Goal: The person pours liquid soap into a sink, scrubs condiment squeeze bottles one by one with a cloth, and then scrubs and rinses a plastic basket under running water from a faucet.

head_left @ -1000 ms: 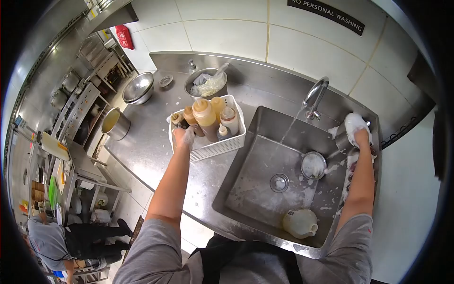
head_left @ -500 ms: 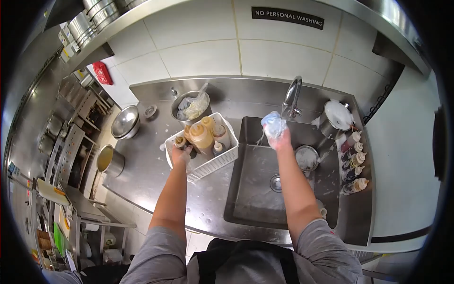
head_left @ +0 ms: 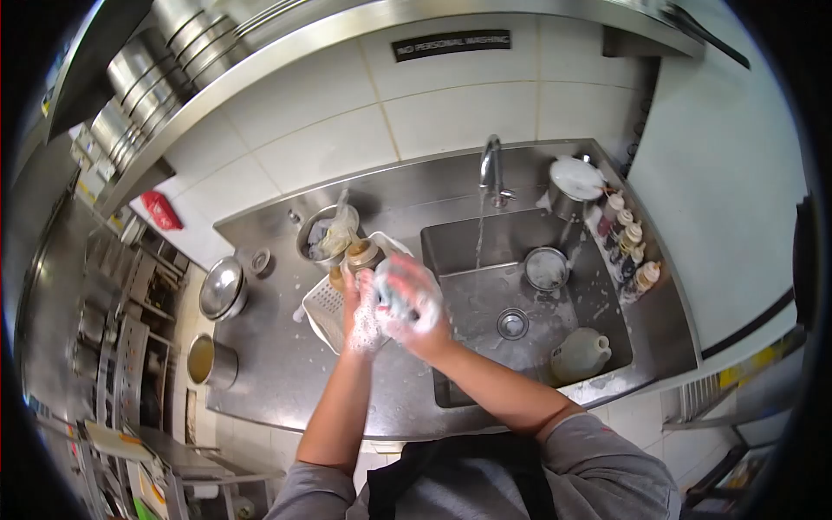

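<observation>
My left hand [head_left: 362, 316], covered in suds, is closed around a squeeze bottle, mostly hidden by fingers and foam; a dark patch of it shows between my hands. Against it presses my right hand [head_left: 414, 303], smeared by motion, with a foamy pale-blue washing cloth [head_left: 392, 293]. Both hands are above the white plastic basket [head_left: 322, 310]. Other squeeze bottles [head_left: 362, 253] with brownish contents stand in that basket, partly behind my hands.
Water runs from the faucet [head_left: 491, 169] into the sink [head_left: 472, 334]. In the sink are a foamy round bowl [head_left: 547, 269] and a plastic jug [head_left: 582, 354]. A sudsy pot [head_left: 574, 186] and several sauce bottles [head_left: 631, 234] line the right ledge. Metal bowls [head_left: 224, 288] stand left.
My right hand has moved left from under the faucet with the cloth, to my left hand. The left hand has lifted the bottle from the basket. The view has shifted.
</observation>
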The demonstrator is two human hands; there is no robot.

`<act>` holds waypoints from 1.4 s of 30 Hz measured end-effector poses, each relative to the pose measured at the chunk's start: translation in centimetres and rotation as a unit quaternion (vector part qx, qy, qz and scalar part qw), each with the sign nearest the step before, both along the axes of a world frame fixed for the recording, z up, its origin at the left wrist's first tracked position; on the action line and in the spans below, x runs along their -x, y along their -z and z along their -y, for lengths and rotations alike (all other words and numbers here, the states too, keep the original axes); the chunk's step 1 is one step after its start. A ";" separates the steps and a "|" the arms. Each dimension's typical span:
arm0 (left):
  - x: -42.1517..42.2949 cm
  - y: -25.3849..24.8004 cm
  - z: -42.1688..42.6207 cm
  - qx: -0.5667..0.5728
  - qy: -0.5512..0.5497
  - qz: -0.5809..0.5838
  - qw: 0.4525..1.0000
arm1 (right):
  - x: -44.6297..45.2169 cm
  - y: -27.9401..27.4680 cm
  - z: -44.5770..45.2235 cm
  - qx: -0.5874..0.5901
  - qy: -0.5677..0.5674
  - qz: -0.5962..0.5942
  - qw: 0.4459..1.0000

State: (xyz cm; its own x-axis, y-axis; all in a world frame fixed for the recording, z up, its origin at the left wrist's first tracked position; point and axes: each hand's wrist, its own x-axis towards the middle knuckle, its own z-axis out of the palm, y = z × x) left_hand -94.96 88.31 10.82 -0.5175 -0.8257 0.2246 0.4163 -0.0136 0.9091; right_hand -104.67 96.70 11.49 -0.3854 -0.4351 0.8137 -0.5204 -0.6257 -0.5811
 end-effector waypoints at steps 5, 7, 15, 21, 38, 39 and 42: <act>5.9 -0.7 -4.4 -0.168 0.122 -0.023 0.978 | 3.6 -0.9 -0.6 -0.073 -0.074 0.331 0.938; 7.4 -0.7 -5.3 -0.165 0.119 -0.009 0.979 | 5.0 -1.9 -2.2 0.049 0.176 -0.073 0.980; 11.9 2.1 -8.2 -0.034 0.120 -0.011 0.992 | 9.4 -1.6 -6.0 -0.015 0.214 -0.082 0.973; 15.1 3.5 -8.4 -0.171 0.184 -0.040 0.967 | 13.5 -1.4 -7.5 0.019 0.215 -0.026 0.976; 22.1 3.2 -11.5 -0.178 0.439 -0.145 0.869 | 17.5 10.5 -13.1 -0.078 -0.388 0.734 0.552; 22.4 3.2 -11.8 -0.157 0.434 -0.128 0.878 | 18.0 10.8 -12.9 -0.072 -0.442 0.708 0.546; 24.0 4.3 -15.0 -0.080 0.057 -0.037 0.995 | 18.3 11.3 -13.9 -0.047 -0.270 0.668 0.692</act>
